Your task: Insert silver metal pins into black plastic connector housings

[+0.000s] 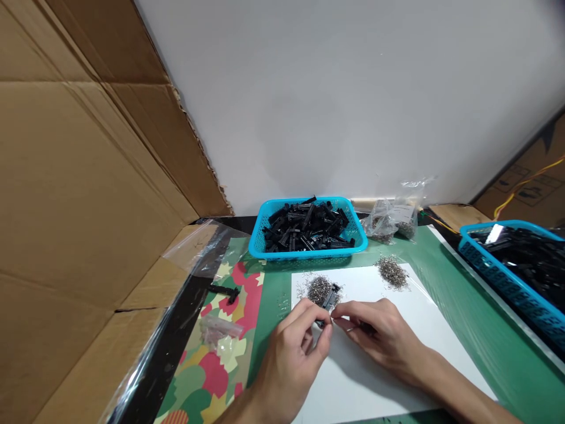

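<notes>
My left hand (pixel 296 347) is closed around the lower end of a slim black plastic part (pixel 330 297), whose far end points up and away over the white sheet (pixel 379 377). Thumb and forefinger of my right hand (pixel 382 335) pinch together right beside that part; whatever sits between those fingertips is too small to make out. Just beyond my fingers a pile of tiny metal pieces (pixel 316 290) lies on the sheet, partly behind the black part. A second pile of small metal pieces (pixel 392 272) lies farther right.
A blue basket (pixel 309 255) of black plastic parts stands at the back, another blue basket (pixel 507 282) at right. Clear bags (pixel 388 221) lean near the wall. Left are a loose black part (pixel 225 291), a small plastic bag (pixel 220 330) and a tall cardboard panel (pixel 88 194).
</notes>
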Motion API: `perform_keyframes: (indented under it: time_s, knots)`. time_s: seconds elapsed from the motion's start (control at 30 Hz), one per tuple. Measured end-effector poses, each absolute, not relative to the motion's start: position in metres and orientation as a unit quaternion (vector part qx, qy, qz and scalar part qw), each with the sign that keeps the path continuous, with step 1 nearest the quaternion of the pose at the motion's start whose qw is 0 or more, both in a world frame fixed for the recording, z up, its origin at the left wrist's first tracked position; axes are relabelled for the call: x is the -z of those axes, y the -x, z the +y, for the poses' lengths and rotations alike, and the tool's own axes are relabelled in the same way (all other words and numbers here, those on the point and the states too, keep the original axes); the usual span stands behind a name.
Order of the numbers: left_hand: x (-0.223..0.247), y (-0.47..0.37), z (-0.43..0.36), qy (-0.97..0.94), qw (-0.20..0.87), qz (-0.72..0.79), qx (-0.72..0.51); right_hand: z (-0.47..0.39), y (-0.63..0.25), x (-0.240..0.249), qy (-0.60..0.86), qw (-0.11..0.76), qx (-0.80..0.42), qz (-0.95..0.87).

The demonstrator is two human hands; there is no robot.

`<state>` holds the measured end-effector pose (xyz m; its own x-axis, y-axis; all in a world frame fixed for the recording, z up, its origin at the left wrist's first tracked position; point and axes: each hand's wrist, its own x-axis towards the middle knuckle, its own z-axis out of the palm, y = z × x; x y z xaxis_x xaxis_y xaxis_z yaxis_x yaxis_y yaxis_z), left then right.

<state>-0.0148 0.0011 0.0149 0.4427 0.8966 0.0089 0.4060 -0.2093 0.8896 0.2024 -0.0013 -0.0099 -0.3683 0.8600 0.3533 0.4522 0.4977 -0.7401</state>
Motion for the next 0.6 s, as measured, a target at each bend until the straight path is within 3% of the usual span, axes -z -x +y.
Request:
perform_keyframes:
  time_s: [0.37,0.6]
  knots:
    - [-0.003,0.014,-0.004,-0.808,0.312,0.437,-0.244,0.021,-0.234,-0.022,0.564,0.356,-0.389,-0.635]
    - [0.005,0.011,-0.002,-0.829,0.266,0.404,-0.28,0.017,-0.224,-0.012,0.582,0.327,-0.505,-0.547]
